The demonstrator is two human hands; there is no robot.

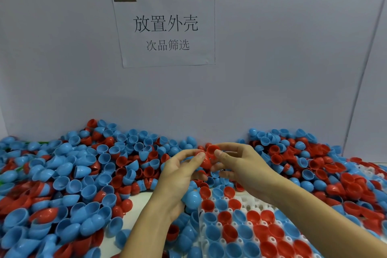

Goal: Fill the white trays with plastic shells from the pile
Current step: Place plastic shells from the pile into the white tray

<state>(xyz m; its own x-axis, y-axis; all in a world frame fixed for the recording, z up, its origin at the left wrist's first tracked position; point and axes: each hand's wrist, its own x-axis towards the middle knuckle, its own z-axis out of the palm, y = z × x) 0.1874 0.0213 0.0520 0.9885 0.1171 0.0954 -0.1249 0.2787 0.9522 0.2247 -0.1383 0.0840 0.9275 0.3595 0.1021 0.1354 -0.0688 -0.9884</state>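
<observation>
A big pile of blue and red plastic shells [83, 174] covers the table from left to right. At the lower right lies a white tray [254, 203] with red and blue shells seated in most of its holes. Above the tray's far edge both hands meet at nested red shells [209, 155]. My left hand [180, 174] pinches the lower red shell with thumb and fingers, and a blue shell [191, 198] sits under its palm. My right hand [240, 165] pinches the upper red shell's rim.
A grey partition wall [272, 69] rises right behind the pile, with a paper sign [165, 29] taped to it. More shells are heaped at the right [335, 174] around another white tray edge [365, 168].
</observation>
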